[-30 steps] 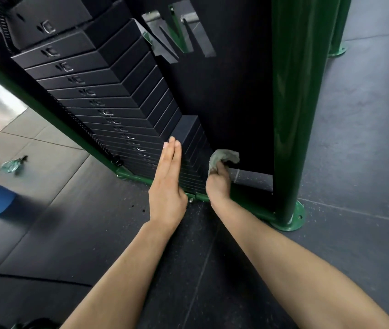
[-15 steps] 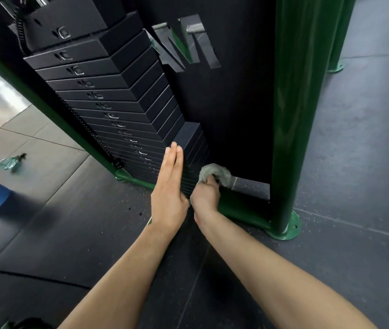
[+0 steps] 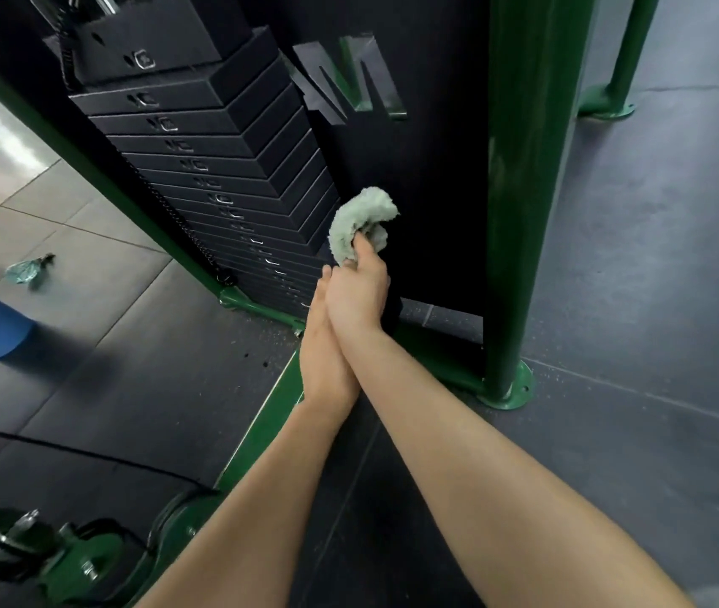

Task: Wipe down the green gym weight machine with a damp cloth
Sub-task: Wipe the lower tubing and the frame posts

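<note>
Right hand (image 3: 359, 296) grips bunched pale-green terry cloth (image 3: 359, 223) vs black stacked weight plates (image 3: 234, 168); left hand (image 3: 322, 353) flat, fingers straight. Green steel frame post (image 3: 524, 168), right, prob. left to wipe; progress unclear.

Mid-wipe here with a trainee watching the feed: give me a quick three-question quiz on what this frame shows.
1. True or false: the right hand has the cloth in its grip.
2. Multiple choice: the cloth is nearest which part? A) the round foot plate of the green post B) the corner of the black weight stack C) the blue object on the floor
3. Fill in: the left hand lies with fingers straight, alongside the ____ hand.

Key:
1. True; its fingers curl round the pale green cloth.
2. B; it sits by the weight stack, well above the green post foot.
3. right
</note>
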The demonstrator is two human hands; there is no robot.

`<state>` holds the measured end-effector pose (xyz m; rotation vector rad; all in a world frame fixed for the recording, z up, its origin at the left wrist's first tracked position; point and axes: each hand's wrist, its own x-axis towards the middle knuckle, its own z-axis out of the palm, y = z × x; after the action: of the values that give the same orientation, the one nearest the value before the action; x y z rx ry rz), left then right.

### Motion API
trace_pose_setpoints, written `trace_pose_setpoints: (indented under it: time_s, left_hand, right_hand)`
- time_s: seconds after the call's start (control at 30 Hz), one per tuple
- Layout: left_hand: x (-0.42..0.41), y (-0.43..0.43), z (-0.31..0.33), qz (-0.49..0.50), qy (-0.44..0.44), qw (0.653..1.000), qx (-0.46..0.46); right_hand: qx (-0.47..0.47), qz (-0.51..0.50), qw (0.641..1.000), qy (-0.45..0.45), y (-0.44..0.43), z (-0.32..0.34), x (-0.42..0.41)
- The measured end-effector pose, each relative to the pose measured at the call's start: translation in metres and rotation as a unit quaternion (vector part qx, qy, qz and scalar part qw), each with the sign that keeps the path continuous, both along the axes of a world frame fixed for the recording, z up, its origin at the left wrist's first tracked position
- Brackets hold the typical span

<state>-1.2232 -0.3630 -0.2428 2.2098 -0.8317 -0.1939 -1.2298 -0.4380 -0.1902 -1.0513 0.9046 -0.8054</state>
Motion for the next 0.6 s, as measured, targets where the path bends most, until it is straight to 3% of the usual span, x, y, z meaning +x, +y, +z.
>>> trace_pose_setpoints:
  time_s: [0.03,0.1,0.2,0.27,0.37,0.43,0.6]
  left_hand:
    - [-0.013,0.0,0.001,0.036,0.086,0.995,-0.023]
    - [-0.044,0.005,0.012,0.09,0.148,0.984,-0.041]
    - [-0.082,0.012,0.033,0.05,0.231,0.968,-0.087]
    - [-0.104,0.021,0.042,0.083,0.226,0.968,-0.065]
    - [-0.135,0.047,0.054,0.069,0.223,0.97,-0.069]
    - [-0.152,0.073,0.053,0.062,0.2,0.978,-0.024]
    - [-0.21,0.133,0.093,0.085,0.308,0.947,0.044]
  right_hand:
    - [0.024,-0.012,1.0,-0.003,-0.001,0.0,-0.004]
    - [0.1,-0.05,0.993,-0.041,0.003,0.006,-0.024]
    - [0.19,-0.093,0.975,-0.063,0.014,0.015,-0.062]
    - [0.222,-0.104,0.969,-0.041,0.024,0.014,-0.091]
    - [0.235,-0.095,0.967,0.009,0.043,0.022,-0.136]
    - [0.252,-0.092,0.963,0.032,0.06,0.039,-0.167]
    - [0.34,-0.09,0.936,0.025,0.098,0.094,-0.242]
